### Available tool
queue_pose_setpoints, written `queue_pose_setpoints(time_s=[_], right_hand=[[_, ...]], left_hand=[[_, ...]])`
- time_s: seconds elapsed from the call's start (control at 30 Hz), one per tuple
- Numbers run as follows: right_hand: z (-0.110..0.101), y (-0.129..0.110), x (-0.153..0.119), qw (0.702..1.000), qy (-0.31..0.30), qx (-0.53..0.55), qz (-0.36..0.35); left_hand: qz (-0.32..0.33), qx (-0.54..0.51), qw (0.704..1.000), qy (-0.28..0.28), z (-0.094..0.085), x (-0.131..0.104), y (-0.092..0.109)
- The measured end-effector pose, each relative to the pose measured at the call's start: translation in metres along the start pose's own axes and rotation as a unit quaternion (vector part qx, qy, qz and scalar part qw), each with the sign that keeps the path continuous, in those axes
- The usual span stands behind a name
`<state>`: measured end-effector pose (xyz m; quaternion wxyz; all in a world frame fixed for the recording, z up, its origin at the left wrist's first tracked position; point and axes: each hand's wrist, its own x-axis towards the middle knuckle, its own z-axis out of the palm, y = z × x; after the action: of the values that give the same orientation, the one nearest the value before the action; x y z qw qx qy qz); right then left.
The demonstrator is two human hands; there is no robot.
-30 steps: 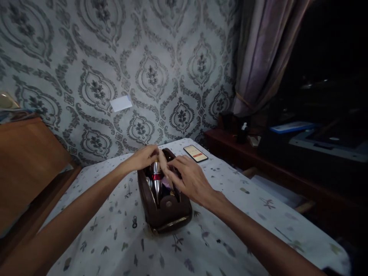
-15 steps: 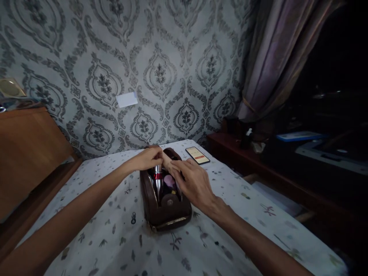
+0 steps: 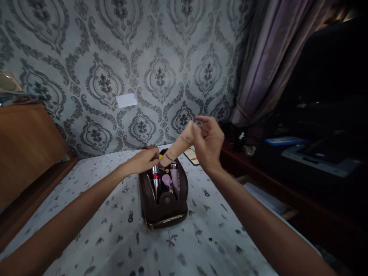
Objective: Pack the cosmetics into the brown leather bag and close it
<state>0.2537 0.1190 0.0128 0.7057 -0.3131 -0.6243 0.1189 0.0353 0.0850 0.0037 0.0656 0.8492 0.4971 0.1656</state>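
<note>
An open dark brown cosmetic bag (image 3: 164,212) with a gold zipper rests on the patterned sheet. My right hand (image 3: 209,143) is raised above its right side, fingers closed on the upper end of a beige cosmetic tube (image 3: 179,146). The tube leans, its lower end over the bag opening. At the bag's far left rim my left hand (image 3: 143,160) is closed, apparently gripping the edge; its fingertips are partly hidden. Inside the bag stand a silver tube with a red band (image 3: 156,181), a pinkish tube (image 3: 174,178) and a small pink item (image 3: 166,180).
A lit phone (image 3: 192,156) lies behind the right hand, partly covered. To the left stands a wooden headboard (image 3: 28,142). Patterned wallpaper with a white card (image 3: 127,100) rises behind. At right are a curtain (image 3: 263,73) and a dark red ledge (image 3: 230,155).
My right hand has moved up and right out of the bag, lifting the beige tube. The pinkish tube inside now shows. My left hand stays at the rim.
</note>
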Motion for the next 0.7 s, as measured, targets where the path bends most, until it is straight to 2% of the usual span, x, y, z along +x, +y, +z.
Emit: queue_pose_setpoints(time_s=[0.1,0.2,0.3,0.43,0.7], right_hand=[[0.013,0.006,0.03,0.999,-0.031,0.03,0.001],[0.031,0.017,0.054,0.99,-0.127,-0.027,0.046],[0.049,0.027,0.066,0.957,-0.247,-0.135,0.076],[0.069,0.031,0.064,0.923,-0.336,-0.174,0.072],[0.1,0.02,0.046,0.829,-0.503,-0.234,0.072]], left_hand=[[0.016,-0.008,1.0,-0.002,0.004,0.0,0.0],[0.028,-0.008,0.999,-0.014,0.005,-0.001,0.0],[0.034,0.009,0.999,-0.024,0.003,-0.003,0.002],[0.021,0.044,0.998,-0.03,0.0,-0.005,0.005],[0.004,0.034,0.999,0.023,0.008,-0.013,0.011]])
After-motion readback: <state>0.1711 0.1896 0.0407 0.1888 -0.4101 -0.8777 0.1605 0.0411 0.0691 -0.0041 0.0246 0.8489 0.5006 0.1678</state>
